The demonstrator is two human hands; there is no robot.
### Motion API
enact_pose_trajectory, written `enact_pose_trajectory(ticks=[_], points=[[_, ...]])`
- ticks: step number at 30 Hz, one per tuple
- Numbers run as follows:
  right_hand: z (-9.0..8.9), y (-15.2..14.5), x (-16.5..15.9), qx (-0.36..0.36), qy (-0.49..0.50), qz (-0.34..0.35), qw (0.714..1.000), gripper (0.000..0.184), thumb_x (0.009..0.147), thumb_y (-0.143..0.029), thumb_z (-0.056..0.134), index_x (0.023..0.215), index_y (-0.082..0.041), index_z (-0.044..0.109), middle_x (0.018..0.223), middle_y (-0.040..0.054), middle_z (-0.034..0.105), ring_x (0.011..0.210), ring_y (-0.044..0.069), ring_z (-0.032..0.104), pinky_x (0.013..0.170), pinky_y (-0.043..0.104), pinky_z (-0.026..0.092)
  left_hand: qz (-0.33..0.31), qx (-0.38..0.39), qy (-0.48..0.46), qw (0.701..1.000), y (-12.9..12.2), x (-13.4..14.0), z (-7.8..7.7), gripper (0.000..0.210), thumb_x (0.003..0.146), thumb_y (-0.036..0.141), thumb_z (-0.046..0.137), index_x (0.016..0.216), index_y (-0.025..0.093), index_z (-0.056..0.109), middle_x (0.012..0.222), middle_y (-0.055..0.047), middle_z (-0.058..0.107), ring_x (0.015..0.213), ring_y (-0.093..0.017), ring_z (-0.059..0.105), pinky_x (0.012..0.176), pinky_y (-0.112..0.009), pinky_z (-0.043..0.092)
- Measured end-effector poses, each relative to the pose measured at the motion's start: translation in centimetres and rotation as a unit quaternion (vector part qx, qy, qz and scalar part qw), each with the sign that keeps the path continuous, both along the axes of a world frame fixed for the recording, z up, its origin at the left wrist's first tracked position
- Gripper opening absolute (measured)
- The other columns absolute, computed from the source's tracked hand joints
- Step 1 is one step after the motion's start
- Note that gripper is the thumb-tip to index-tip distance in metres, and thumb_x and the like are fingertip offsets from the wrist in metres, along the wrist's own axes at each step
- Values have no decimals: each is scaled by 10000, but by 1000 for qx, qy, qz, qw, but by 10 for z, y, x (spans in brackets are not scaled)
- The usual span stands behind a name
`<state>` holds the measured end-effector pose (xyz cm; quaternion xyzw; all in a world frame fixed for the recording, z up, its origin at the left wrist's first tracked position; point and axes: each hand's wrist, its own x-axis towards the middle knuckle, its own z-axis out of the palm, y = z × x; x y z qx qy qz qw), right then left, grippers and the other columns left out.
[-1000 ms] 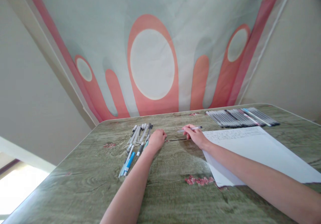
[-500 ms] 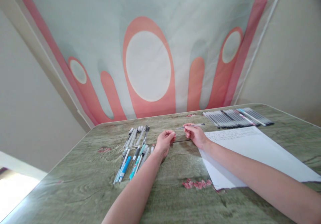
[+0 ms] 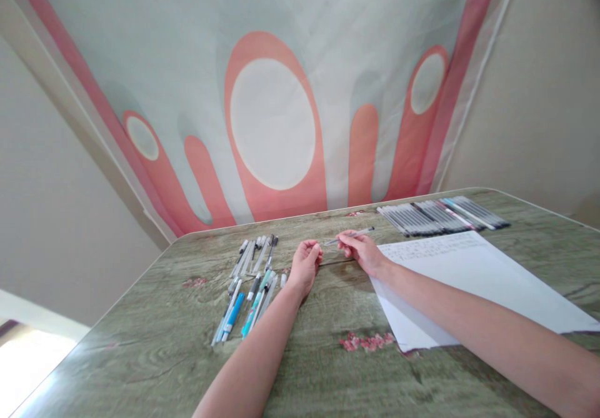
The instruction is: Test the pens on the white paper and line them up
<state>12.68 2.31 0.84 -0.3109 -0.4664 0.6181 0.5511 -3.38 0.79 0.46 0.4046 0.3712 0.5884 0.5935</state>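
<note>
Near the dial's centre, taken as the gap between the hands with twelve at the far table edge:

Right hand (image 3: 359, 249): just off centre toward three o'clock, grasping one pen (image 3: 363, 232) between thumb and fingers; dark end raised toward two o'clock, pale end toward nine.
Left hand (image 3: 304, 265): just off centre toward nine, fingers curled inward; cannot tell whether the fingertips pinch anything.
Loose pens (image 3: 257, 254): nine o'clock, an uneven bunch.
Mixed pens and markers (image 3: 246, 308): eight o'clock, some blue and teal; the left forearm passes just beside.
Row of pens (image 3: 440, 217): two o'clock, closely ranked, dark ends toward four.
Paper sheet (image 3: 469, 280): three to four o'clock, handwriting along its far edge, right forearm across it.

Hazards, as judged: a slack right pinch could let the pen turn or drop; misaligned hands could jab its pale end into the left fingers; a dragging right forearm could skew the sheet; a backward sweep of the left wrist could scatter the mixed lot.

Variance from one second ago: left hand shifted toward three o'clock, closer to the right, uncovering teal items; held pen tilts more steeply; row and sheet appear unaltered.
</note>
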Motion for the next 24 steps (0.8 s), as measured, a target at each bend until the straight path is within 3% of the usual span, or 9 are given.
enact_pose_trajectory(ticks=[24], points=[[-1, -1, 0, 11, -35, -5, 999, 265, 667, -402, 653, 797, -175, 616, 647, -9, 598, 467, 64, 417, 462, 218, 304, -9, 8, 33, 999, -2, 0, 2, 316, 687, 313, 644, 900, 166, 463, 646, 43, 529, 514, -33, 457, 523, -156, 339]])
